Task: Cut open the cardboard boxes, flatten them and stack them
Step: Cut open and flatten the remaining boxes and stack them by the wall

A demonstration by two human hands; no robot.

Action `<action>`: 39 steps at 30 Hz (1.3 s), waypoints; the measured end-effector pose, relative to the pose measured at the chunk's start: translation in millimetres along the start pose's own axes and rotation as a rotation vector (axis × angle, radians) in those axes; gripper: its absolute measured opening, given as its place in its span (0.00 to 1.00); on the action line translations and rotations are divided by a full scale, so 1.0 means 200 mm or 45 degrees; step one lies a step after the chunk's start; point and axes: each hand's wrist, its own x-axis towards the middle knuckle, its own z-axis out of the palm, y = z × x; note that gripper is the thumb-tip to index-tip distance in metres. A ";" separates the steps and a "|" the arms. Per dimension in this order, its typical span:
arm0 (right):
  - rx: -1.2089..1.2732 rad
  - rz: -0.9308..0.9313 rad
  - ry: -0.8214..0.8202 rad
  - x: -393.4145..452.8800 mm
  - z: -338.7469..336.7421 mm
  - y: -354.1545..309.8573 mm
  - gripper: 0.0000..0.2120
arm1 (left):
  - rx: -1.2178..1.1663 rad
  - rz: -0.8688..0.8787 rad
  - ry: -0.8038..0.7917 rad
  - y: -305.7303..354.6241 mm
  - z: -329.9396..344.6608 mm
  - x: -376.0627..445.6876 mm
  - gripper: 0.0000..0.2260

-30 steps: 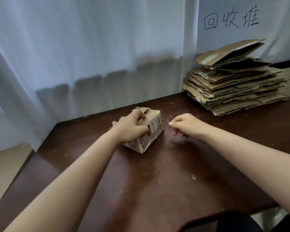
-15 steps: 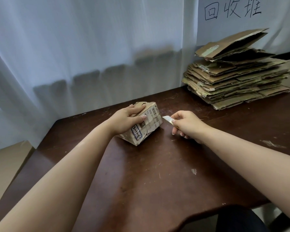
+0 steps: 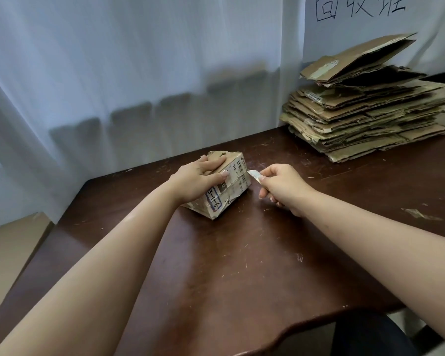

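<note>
Small taped cardboard box, labelled and barcoded, resting tilted on the dark wooden table slightly above frame centre. The left hand grips it from the 9 o'clock side, fingers curled over the torn top edge and thumb pressed on the label face. At the box's 3 o'clock, the right hand pinches a small pale blade; its tip lies at or just beside the box's upper right corner, actual contact cannot be told. Toward 2 o'clock, well apart, a tall stack of flattened cardboard sits at the table's far corner below a handwritten sign, its uppermost sheet sprung partly open. White curtain behind. Judged progress: many boxes already flattened and stacked; this box appears closed, so cutting, flattening and stacking remain.
</note>
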 end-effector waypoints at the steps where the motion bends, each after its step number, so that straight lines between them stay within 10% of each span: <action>1: -0.011 0.011 0.021 0.00 0.01 0.00 0.04 | 0.046 -0.020 0.005 0.01 0.01 0.00 0.37; 9: -0.011 0.028 0.166 -0.02 0.09 0.00 0.06 | 0.398 -0.134 0.049 0.12 0.07 -0.05 0.23; 39: -0.202 -0.031 -0.189 -0.32 0.01 -0.06 0.07 | 0.345 -0.073 -0.033 0.08 0.03 -0.04 0.27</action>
